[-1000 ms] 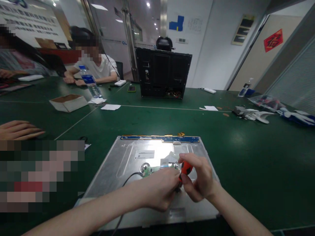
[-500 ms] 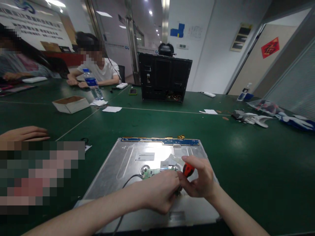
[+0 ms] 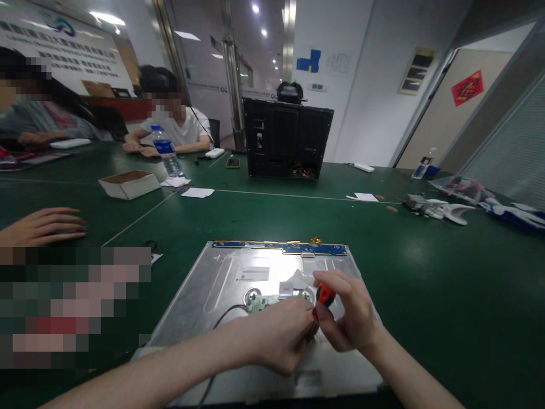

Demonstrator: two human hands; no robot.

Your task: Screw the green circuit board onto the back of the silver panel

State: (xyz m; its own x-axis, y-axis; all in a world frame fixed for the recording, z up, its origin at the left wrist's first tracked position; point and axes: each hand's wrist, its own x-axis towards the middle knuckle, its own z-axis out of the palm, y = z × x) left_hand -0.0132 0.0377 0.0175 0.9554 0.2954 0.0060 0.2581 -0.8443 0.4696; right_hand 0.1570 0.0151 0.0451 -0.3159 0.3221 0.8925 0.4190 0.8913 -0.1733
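A silver display panel (image 3: 191, 307) lies on the green table, its metal back facing up. My right hand (image 3: 353, 312) grips the red-and-black handle of a screwdriver (image 3: 325, 295) between thumb and fingers over the panel's right half. The tool stands tilted, and its tip is out of sight. My left hand (image 3: 281, 332) is closed against the lower part of the screwdriver; what its curled fingers hold is hidden. Under it, a green circuit board (image 3: 258, 304) shows in part, with a black cable (image 3: 225, 311) running toward me. A blue circuit strip (image 3: 272, 246) borders the panel's far edge.
At left, another person's hand (image 3: 46, 226) rests on the table. Farther off are an open box (image 3: 130, 186), a water bottle (image 3: 168, 153), a black monitor casing (image 3: 287, 139) and white paper (image 3: 198, 193). Plastic bags and parts (image 3: 438, 209) lie at right. Two people sit at back left.
The thumb of my right hand has shifted lower on the screwdriver, showing more of its handle. My left hand stays in place. The whole view has moved slightly.
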